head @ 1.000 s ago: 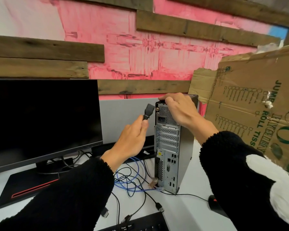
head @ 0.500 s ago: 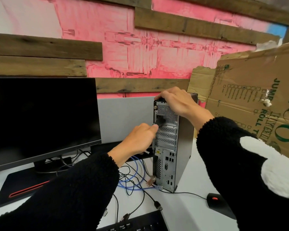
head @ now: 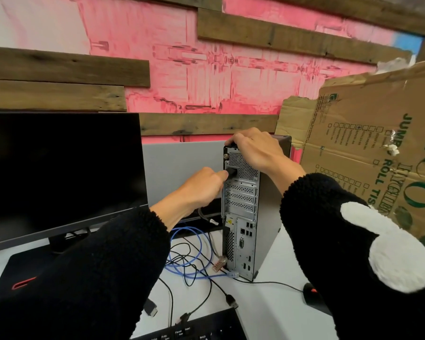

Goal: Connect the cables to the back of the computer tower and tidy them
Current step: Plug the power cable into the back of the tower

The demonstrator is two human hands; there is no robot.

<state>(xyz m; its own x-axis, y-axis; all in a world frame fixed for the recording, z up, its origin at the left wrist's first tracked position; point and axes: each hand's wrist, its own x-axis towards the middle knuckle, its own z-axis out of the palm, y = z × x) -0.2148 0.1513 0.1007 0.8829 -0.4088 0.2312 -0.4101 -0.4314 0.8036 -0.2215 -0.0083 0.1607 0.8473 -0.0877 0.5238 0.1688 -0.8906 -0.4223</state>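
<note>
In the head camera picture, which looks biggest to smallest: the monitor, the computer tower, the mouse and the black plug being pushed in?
1. Monitor, largest, though it also sits nearer the camera.
2. Tower.
3. Mouse, partly hidden by the sleeve, so its full size is unsure.
4. Plug, about the mouse's visible size; the left hand covers part of it.

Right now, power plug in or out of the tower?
In, or nearly: the plug sits at the tower's top socket, left hand on it. Full seating: cannot tell.
</note>
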